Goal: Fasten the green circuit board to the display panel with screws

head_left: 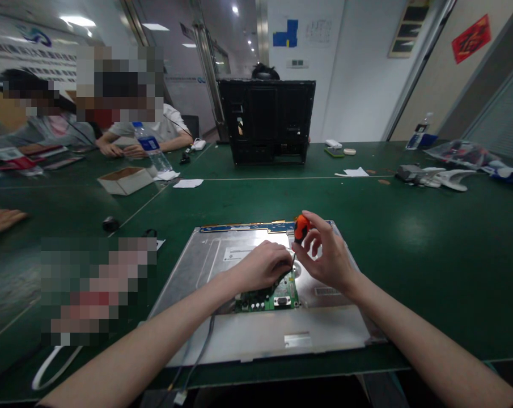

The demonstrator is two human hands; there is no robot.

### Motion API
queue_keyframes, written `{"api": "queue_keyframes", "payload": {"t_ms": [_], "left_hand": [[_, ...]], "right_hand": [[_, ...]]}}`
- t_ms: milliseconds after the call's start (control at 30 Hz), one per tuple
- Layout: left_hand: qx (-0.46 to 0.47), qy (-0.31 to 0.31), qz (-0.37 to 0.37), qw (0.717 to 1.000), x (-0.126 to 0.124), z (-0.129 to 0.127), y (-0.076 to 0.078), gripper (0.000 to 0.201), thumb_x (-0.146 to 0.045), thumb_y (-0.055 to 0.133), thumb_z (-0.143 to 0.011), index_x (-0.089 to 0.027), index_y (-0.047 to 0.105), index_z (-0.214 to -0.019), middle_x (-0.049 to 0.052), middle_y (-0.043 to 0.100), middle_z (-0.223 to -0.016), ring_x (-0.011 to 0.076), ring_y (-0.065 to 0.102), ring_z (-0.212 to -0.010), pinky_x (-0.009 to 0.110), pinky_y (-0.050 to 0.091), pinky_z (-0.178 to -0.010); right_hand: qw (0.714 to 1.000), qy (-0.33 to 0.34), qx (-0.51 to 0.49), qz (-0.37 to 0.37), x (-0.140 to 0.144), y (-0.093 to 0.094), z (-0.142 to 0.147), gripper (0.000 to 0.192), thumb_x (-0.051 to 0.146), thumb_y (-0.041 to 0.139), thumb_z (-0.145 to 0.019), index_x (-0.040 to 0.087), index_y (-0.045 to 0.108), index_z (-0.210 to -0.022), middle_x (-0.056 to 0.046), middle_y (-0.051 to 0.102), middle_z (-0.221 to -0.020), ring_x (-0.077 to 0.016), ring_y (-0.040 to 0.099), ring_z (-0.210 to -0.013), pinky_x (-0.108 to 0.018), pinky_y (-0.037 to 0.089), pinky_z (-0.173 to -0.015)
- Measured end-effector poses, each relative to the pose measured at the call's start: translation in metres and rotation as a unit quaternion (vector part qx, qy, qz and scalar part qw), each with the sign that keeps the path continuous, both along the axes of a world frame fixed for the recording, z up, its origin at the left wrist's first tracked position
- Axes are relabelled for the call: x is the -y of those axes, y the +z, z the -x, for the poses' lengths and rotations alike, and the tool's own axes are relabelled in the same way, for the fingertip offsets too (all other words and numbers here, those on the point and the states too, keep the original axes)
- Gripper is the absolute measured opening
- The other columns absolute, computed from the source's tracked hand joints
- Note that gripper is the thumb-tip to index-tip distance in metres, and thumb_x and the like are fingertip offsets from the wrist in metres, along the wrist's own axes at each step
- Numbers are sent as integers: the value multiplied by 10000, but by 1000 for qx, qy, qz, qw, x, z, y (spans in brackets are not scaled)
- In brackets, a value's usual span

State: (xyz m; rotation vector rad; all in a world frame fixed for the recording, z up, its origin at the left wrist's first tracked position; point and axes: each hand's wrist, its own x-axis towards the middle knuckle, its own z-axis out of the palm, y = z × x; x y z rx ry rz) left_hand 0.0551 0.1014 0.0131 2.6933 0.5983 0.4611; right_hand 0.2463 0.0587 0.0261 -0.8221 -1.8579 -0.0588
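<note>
A flat metal display panel point(324, 331) lies on the green table in front of me. On its middle sits a green circuit board point(290, 292) with a connector at its near edge. My right hand point(328, 249) pinches the orange and black handle of a screwdriver point(301, 228), held upright with its shaft pointing down at the board's far right part. Over the board, my left hand point(265, 266) is closed by the screwdriver's tip; its fingertips are partly hidden, and I cannot make out what they hold. A dark cable bundle lies under that hand.
A black monitor housing point(268, 122) stands across the table point(413, 238). An open cardboard box point(126, 181) and a water bottle point(152, 146) are at the left back. Grey cables point(205, 345) hang over the near edge. Other people sit at the left.
</note>
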Motion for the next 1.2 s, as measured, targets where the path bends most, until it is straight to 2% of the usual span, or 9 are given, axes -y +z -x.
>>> {"api": "queue_keyframes", "payload": {"t_ms": [167,433,667,833,1000,1200], "left_hand": [[-8,8,-3,1000,3,0,4,100,-100,567,-898,-137,659,-892,59,698,-856,181,637,-792,301,459,-747],[-5,1,-4,1000,3,-1,5,109,-87,562,-891,-144,654,-881,37,682,-797,160,614,-720,278,431,-690],[-8,8,-25,1000,2,0,1,109,-92,567,-896,-146,659,-881,47,695,-828,174,625,-757,293,435,-712],[-6,12,-25,1000,4,0,4,124,-99,557,-901,-145,658,-846,51,698,-824,174,621,-753,299,441,-712],[-10,9,-8,1000,2,0,3,115,-108,558,-903,-141,667,-885,56,700,-842,173,631,-763,297,456,-727],[-1,-4,1,1000,-1,0,0,118,-114,553,-904,-140,668,-906,64,705,-849,184,646,-797,301,464,-746]], "right_hand": [[1000,4,2,11,0,0,-1,629,179,557,-915,274,311,-1486,-40,657,-983,-103,593,-560,-237,492,-466],[1000,-3,2,26,2,2,0,699,159,530,-875,246,220,-1495,11,633,-803,-113,598,-512,-218,463,-432],[999,1,-2,44,1,3,-1,656,193,546,-877,235,227,-1448,16,604,-822,-100,588,-523,-194,456,-428],[1000,-13,-15,10,-1,2,-2,634,285,644,-888,273,285,-1411,37,573,-817,-95,576,-528,-188,451,-424],[1000,-12,15,-2,2,4,0,561,256,600,-924,261,359,-1431,17,612,-820,-107,577,-554,-228,503,-486],[1000,-9,0,6,4,1,1,666,180,570,-889,241,265,-1478,39,594,-750,-108,560,-515,-221,479,-452]]}}
